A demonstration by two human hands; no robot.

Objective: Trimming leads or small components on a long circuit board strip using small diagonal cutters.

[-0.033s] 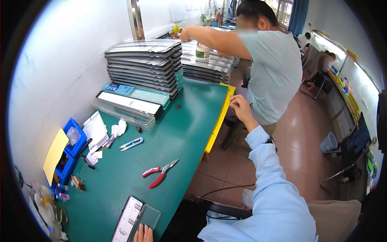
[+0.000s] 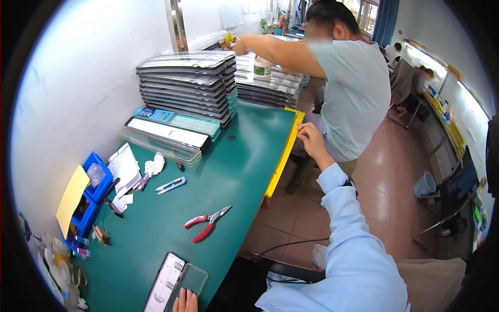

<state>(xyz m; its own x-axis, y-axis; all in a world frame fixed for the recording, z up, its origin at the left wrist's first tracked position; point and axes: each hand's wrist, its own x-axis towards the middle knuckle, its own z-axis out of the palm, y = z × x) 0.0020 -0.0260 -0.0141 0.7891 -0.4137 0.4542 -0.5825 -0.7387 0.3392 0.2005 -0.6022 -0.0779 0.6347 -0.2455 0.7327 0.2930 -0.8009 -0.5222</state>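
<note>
At the lower edge, the fingers of my left hand (image 2: 185,301) lie stretched out on the clear lid of a long flat plastic case (image 2: 165,283); the case holds a white strip with small dark pieces on it. My right arm, in a light blue sleeve, reaches out past the table's right edge. My right hand (image 2: 313,141) is beside the yellow notched strip (image 2: 281,169) along that edge, its fingers bent and drawn together. Whatever they may pinch is too small to make out. Red-handled pliers (image 2: 208,223) and light blue thread snips (image 2: 171,185) lie on the green table (image 2: 228,177).
Stacked flat cases (image 2: 182,86) stand at the back left, with more cases (image 2: 169,135) before them. Blue bins (image 2: 96,179), papers (image 2: 125,169) and small bottles line the wall. A co-worker (image 2: 353,93) sits beyond the table's right corner, one arm stretched over a white tub (image 2: 262,67).
</note>
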